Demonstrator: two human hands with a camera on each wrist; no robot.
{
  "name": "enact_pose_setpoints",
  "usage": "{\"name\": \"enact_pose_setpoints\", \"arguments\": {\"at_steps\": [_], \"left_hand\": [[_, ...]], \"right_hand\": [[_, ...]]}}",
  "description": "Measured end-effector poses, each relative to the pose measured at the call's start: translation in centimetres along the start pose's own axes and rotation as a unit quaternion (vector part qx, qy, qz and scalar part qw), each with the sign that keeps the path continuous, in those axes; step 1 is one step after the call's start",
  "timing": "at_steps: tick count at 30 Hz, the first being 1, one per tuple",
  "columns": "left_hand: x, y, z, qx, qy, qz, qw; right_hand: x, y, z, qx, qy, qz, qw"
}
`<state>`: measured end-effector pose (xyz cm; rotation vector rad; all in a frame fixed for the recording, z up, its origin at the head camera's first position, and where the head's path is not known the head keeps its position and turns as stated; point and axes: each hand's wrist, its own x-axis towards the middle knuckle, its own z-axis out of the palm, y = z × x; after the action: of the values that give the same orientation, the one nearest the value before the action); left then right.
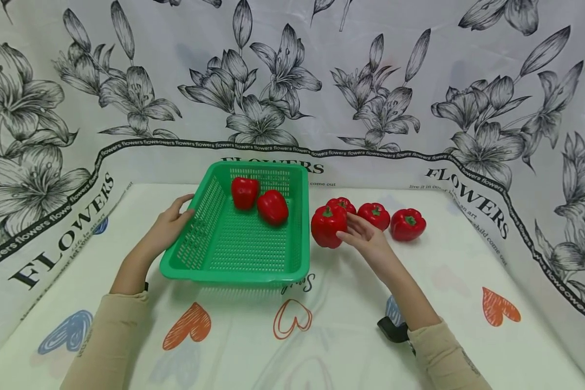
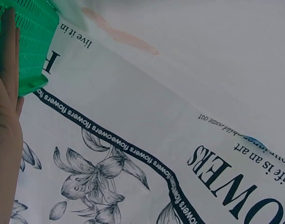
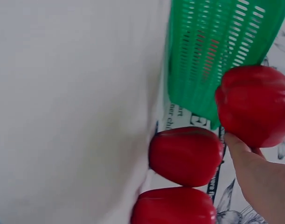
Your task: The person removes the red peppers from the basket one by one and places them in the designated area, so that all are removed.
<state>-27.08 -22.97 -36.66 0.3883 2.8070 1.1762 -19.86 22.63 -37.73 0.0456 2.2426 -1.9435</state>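
My right hand (image 1: 368,238) grips a red bell pepper (image 1: 329,227) just outside the right wall of a green plastic basket (image 1: 299,260). In the right wrist view the held pepper (image 3: 255,106) overlaps the basket's side, with the thumb against its lower edge. My left hand (image 1: 170,222) rests against the basket's left side, its fingers lying straight along the slotted wall in the left wrist view. Inside the basket, toward the back, lie two red bell peppers, one upright (image 1: 245,193) and one tipped over (image 1: 273,207).
Right of the basket stand three more red bell peppers: one partly behind the held one (image 1: 342,203), a middle one (image 1: 374,216) and a rightmost one (image 1: 408,225). A white cloth (image 1: 244,346) printed with hearts covers the table, and a flower-printed cloth (image 1: 200,124) rises behind.
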Motion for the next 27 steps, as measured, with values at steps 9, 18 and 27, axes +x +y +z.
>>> {"name": "enact_pose_setpoints", "arguments": {"at_steps": [9, 18, 27], "left_hand": [[0.3, 0.4, 0.0, -0.001, -0.007, 0.003, 1.0], [0.3, 0.4, -0.1, -0.001, 0.001, 0.004, 1.0], [0.1, 0.3, 0.0, -0.013, -0.005, -0.004, 0.9999]], "right_hand": [[0.0, 2.0, -0.9, -0.019, -0.024, 0.016, 0.9994], [0.3, 2.9, -1.8, -0.026, -0.053, 0.027, 0.9979], [0.8, 3.7, -2.7, -0.021, -0.076, 0.031, 0.9964]]}}
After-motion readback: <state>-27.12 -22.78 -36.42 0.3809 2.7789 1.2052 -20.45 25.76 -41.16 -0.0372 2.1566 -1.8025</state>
